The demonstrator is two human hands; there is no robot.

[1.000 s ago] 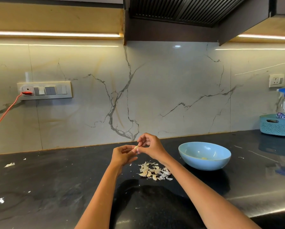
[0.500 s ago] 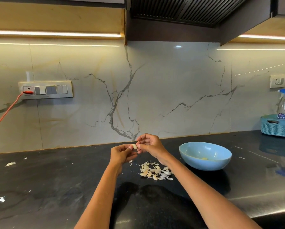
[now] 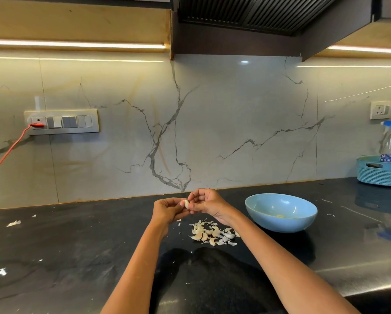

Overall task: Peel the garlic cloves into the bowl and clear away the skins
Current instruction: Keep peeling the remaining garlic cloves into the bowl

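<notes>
From the head view: peeling in hand, with left hand (image 3: 167, 210) and right hand (image 3: 207, 202) both pinching one garlic clove (image 3: 186, 203) at 12 o'clock of the pile of cloves and skins (image 3: 212, 233). Skin possibly half off, too small to tell. Next: strip it clean, then carry across to the blue bowl (image 3: 303, 219) at 3 o'clock of the hands.

One head-worn wide view looks forward and down across the countertop (image 3: 65, 257).

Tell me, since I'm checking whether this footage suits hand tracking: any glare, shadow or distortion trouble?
Head view: LED strips glare along the top; the black countertop mirrors light at right and carries a dark shadow below the hands; wide-angle bending shows at the edges; the garlic clove between the fingertips is small, slightly soft.
</notes>
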